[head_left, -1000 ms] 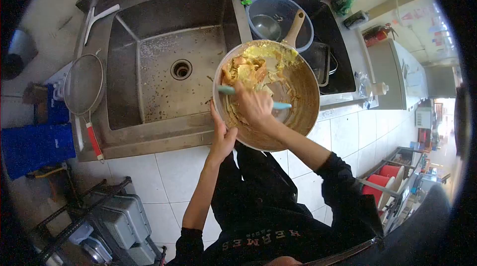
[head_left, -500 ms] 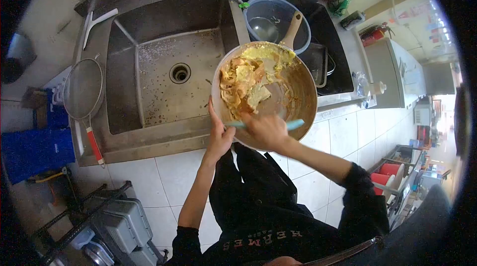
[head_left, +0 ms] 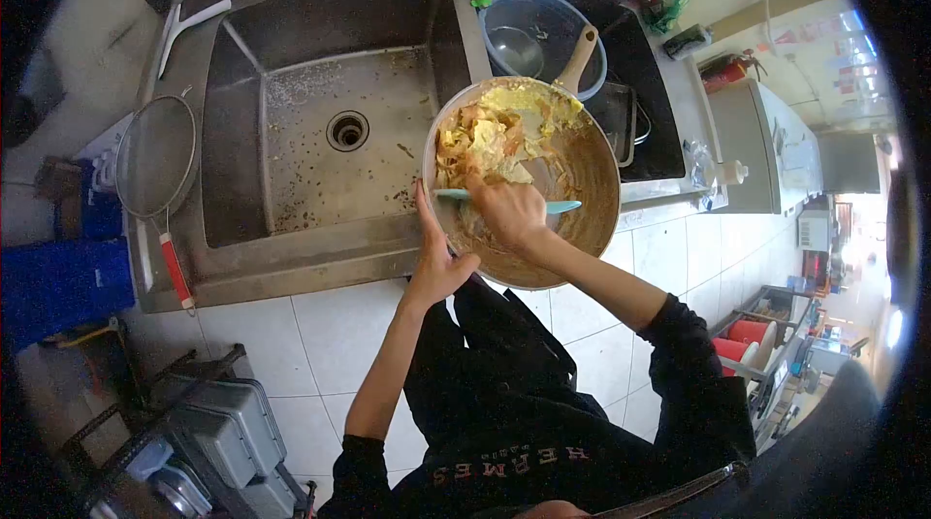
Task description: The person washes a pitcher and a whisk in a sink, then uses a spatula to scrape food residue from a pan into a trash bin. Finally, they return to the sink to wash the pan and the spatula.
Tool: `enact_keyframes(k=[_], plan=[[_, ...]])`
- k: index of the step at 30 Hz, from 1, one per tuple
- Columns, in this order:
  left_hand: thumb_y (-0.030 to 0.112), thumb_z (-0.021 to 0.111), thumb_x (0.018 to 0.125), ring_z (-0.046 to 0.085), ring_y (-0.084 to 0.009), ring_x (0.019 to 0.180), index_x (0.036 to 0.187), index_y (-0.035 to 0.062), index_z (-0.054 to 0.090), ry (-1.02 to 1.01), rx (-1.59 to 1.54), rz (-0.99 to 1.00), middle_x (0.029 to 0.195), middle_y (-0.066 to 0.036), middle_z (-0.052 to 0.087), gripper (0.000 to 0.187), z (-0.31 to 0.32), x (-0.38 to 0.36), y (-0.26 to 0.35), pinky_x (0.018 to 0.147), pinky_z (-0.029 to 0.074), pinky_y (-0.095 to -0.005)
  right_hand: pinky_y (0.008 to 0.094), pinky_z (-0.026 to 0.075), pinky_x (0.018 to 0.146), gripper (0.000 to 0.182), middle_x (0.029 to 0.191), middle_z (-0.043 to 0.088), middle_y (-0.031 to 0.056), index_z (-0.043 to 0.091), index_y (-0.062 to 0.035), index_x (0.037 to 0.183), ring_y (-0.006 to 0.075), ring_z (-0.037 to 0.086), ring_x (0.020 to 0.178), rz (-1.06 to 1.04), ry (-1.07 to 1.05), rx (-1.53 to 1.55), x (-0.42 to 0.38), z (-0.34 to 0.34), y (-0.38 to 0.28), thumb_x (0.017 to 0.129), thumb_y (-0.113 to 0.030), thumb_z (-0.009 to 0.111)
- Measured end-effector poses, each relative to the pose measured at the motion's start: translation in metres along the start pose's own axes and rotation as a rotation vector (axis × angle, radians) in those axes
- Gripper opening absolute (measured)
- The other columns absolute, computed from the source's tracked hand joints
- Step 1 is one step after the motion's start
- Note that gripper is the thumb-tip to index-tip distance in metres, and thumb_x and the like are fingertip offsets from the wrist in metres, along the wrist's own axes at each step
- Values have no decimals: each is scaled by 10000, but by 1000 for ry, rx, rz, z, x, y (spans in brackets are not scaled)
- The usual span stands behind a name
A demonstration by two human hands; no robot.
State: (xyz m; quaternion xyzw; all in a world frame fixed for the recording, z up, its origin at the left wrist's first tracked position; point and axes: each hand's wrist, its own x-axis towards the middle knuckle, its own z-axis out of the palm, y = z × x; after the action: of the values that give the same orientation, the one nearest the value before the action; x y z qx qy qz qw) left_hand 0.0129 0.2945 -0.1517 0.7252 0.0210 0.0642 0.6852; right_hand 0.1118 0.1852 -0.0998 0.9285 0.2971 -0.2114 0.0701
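Note:
A round pan [head_left: 593, 170] with a wooden handle is tilted in front of me, its right inner side coated with brownish residue. Yellow and light-brown food scraps [head_left: 495, 136] lie in its upper left part. My left hand [head_left: 439, 262] supports the pan's lower left rim, thumb spread from the fingers. Inside the pan, my right hand [head_left: 509, 213] is closed round a light-blue scraper [head_left: 564, 207], whose two ends stick out on either side of the fist. The fingertips are near the scraps.
A steel sink [head_left: 378, 170] with a drain and small crumbs is at the left. Behind the pan stands a blue basin [head_left: 529, 5] with water. A strainer [head_left: 158, 155] with a red handle rests on the left edge. Metal containers [head_left: 228, 412] stand lower left.
My right hand and the scraper have moved up inside the pan, pushing into the scraps, which now sit higher. My left thumb has shifted away from the scraper's end.

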Motion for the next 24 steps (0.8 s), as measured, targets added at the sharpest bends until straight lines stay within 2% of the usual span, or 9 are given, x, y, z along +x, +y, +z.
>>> enact_keyframes(k=[3,5,9,13,14,16,19,22,24], plan=[[22,574,599,19,-324,1324,1328,-21,-172,-12,27,18,1408,-249,-22,1044,-2,2,-2,1070,85,-387,420,481,491,177,663,619,128,503,-101,941,297,627,596,-69,98,138,-46,-12,-11,791,-195,519],[32,597,592,23,-328,1323,1325,-26,-172,-50,-121,-119,1403,-260,-24,1063,-2,-1,0,1071,89,-395,418,480,491,170,648,616,134,495,-79,928,300,622,573,-110,18,82,-43,-9,-6,795,-182,518],[40,597,605,35,-332,1321,1326,-26,-164,-13,-55,-32,1402,-256,-13,1050,1,-3,2,1071,94,-396,419,479,490,192,642,614,129,492,-63,941,302,623,587,56,161,22,-1,12,-9,784,-166,533],[-21,535,638,66,-309,1319,1333,-11,-153,14,-204,-132,1408,-230,14,978,1,1,4,1072,100,-385,403,503,515,243,707,625,153,472,-79,982,287,634,620,-110,-34,102,-59,-12,-1,794,-218,539],[-47,505,649,77,-300,1318,1335,-6,-152,35,-394,-219,1409,-222,22,951,4,1,7,1072,102,-381,413,499,518,246,707,623,160,468,-81,987,290,633,620,-58,-42,62,-55,-11,-4,808,-236,532],[-63,477,658,89,-293,1317,1337,-5,-149,56,-317,-151,1410,-221,29,925,14,-7,-6,1072,103,-374,424,495,521,251,706,620,167,463,-83,993,294,632,620,11,-40,38,-30,6,-9,822,-255,525],[-70,425,682,112,-291,1313,1340,-8,-136,123,-411,-89,1407,-231,43,866,29,-12,13,1070,105,-366,432,488,515,242,706,616,178,444,-75,1009,311,626,622,232,220,34,36,25,3,844,-240,505],[-35,490,680,191,-321,1288,1334,-42,-90,213,-199,-183,1380,-257,108,874,42,-23,7,1053,167,-386,446,472,511,259,691,608,169,418,-69,1017,338,615,621,503,387,422,38,20,12,827,-207,527],[-1,519,686,210,-334,1278,1333,-46,-64,165,-67,-159,1367,-261,137,872,31,-26,-6,1043,190,-387,443,475,521,274,690,610,164,421,-69,1021,340,613,618,419,385,344,23,4,31,829,-232,527]])
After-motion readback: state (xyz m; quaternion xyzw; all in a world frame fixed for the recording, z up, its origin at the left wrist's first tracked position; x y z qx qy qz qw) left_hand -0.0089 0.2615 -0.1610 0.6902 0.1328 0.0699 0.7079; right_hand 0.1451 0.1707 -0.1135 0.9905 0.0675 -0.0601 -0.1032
